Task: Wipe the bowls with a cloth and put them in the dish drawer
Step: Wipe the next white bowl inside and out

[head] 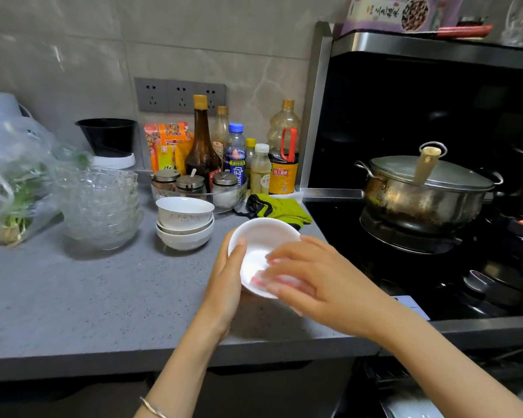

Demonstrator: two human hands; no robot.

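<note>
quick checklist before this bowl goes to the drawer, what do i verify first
1. Left hand grips the white bowl, thumb on its rim: ok.
2. Right hand presses the cloth inside the bowl: ok.
3. Bowl wiped all over: cannot tell, the cloth and fingers are blurred.
4. Dish drawer open and in reach: cannot tell, it is not clearly in view.
5. Stack of white bowls sits upright on the counter, apart from both hands: ok.
6. Steel pot on the stove near the right arm, hot or cool: cannot tell.
</note>
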